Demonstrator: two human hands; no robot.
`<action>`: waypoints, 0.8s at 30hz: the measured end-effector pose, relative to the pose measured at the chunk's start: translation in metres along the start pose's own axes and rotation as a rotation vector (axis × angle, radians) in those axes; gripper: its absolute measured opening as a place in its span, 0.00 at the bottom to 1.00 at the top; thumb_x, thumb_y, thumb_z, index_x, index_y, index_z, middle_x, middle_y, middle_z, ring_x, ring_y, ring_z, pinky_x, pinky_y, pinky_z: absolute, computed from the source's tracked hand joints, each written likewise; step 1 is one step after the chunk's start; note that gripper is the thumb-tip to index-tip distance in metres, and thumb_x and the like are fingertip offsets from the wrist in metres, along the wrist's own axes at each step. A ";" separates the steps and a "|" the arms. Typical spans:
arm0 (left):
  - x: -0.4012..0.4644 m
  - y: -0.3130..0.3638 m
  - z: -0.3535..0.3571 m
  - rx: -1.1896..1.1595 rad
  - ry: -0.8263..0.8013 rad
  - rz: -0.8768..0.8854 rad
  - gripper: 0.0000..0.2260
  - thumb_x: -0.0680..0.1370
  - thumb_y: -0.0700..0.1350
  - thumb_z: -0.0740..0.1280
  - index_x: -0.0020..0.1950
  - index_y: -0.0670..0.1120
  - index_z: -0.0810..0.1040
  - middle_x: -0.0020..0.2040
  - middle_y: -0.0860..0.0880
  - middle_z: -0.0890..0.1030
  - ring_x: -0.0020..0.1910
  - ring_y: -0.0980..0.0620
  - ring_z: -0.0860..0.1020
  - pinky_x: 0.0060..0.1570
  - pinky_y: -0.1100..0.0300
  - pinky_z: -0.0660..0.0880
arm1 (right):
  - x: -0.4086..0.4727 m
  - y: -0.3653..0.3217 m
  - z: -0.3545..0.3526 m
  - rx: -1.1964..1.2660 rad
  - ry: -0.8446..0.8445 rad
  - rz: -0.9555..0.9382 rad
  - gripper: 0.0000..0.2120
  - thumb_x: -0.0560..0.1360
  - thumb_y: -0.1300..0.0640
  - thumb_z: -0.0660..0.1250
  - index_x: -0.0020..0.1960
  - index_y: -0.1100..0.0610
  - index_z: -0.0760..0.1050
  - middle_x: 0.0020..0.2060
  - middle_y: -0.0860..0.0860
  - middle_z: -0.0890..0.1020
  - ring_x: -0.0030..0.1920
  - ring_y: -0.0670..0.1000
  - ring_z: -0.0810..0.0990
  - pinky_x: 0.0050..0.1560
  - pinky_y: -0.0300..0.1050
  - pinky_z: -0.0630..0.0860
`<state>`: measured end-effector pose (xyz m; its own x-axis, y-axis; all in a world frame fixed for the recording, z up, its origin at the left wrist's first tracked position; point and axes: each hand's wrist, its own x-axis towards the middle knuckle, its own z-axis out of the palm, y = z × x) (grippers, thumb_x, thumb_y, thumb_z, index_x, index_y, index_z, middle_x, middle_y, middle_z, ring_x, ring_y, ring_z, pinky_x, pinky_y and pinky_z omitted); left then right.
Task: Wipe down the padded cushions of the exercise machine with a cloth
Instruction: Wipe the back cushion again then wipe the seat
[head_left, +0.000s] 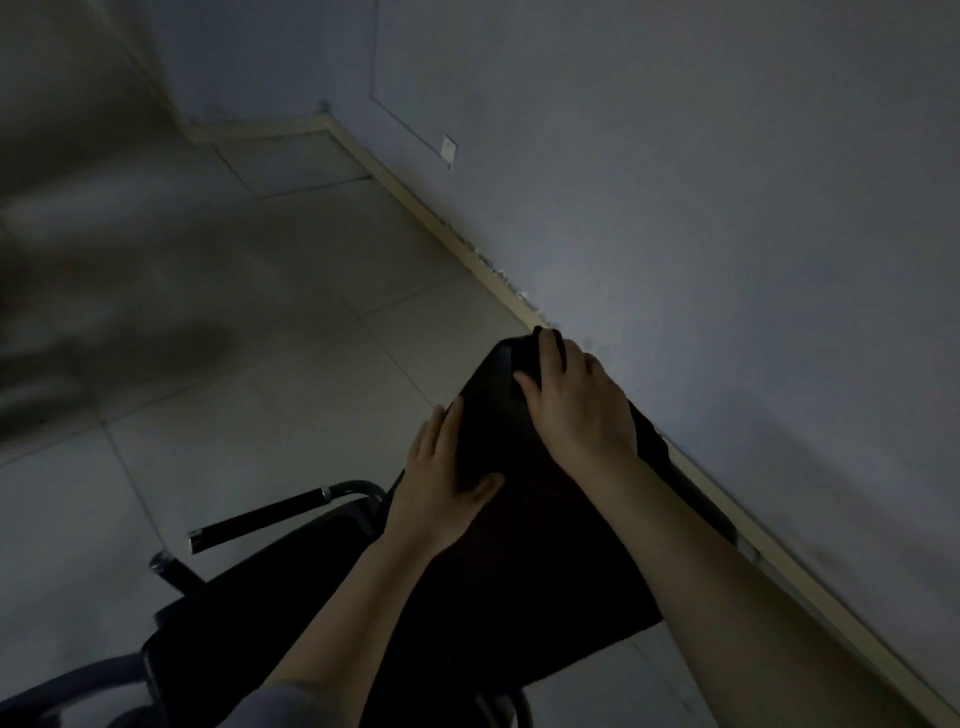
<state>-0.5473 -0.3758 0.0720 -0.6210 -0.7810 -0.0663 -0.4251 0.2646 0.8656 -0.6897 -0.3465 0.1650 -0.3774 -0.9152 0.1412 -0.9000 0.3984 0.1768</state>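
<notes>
A: Dim shot. Nearest the camera, what's there?
B: Two bare forearms reaching forward over a black padded cushion (545, 571) on the exercise machine. Seat pad (291, 613) sits lower left, dark metal frame (78, 686) under it.
A: Left hand?
B: Left hand (441, 483) lies flat on the cushion's left edge, fingers straight and together, thumb out across the padding. Holds nothing.
A: Handles?
B: One black handle bar (260, 519) with chrome ends, left of the cushion, just beside the left wrist.
A: Right hand?
B: Right hand (576, 400) is further up, at the cushion's top end. Fingers bent over a dark cloth (524, 358), pressing it to the padding. Cloth and cushion are both black, so the cloth's outline is hard to tell.
A: Beyond that?
B: Pale tiled floor (260, 322), cream skirting board (415, 202), grey wall (727, 182) with a small white socket (448, 148) low down. Cushion's top end sits close to the wall.
</notes>
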 end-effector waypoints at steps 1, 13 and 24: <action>-0.001 -0.004 0.002 0.024 -0.075 -0.063 0.45 0.71 0.58 0.69 0.76 0.58 0.40 0.78 0.53 0.44 0.77 0.51 0.46 0.72 0.50 0.57 | 0.006 -0.002 0.001 0.000 0.001 -0.021 0.28 0.77 0.45 0.54 0.68 0.65 0.68 0.57 0.64 0.78 0.48 0.63 0.80 0.40 0.52 0.79; -0.007 -0.018 0.033 -0.013 -0.046 -0.085 0.54 0.64 0.65 0.71 0.72 0.62 0.32 0.76 0.58 0.33 0.76 0.51 0.40 0.70 0.46 0.61 | 0.051 -0.019 0.007 -0.040 0.058 -0.299 0.18 0.80 0.48 0.58 0.56 0.62 0.75 0.49 0.61 0.78 0.47 0.62 0.76 0.33 0.46 0.61; -0.053 -0.088 0.048 -0.037 0.046 -0.354 0.51 0.65 0.61 0.73 0.75 0.61 0.38 0.78 0.52 0.50 0.74 0.46 0.59 0.66 0.48 0.67 | 0.067 -0.075 0.042 -0.497 -0.194 -0.701 0.18 0.81 0.52 0.52 0.43 0.54 0.79 0.35 0.48 0.77 0.30 0.48 0.68 0.28 0.40 0.57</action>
<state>-0.5087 -0.3310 -0.0247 -0.4087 -0.8453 -0.3441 -0.5845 -0.0471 0.8100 -0.6569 -0.4406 0.1200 0.1556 -0.9349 -0.3189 -0.7563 -0.3204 0.5704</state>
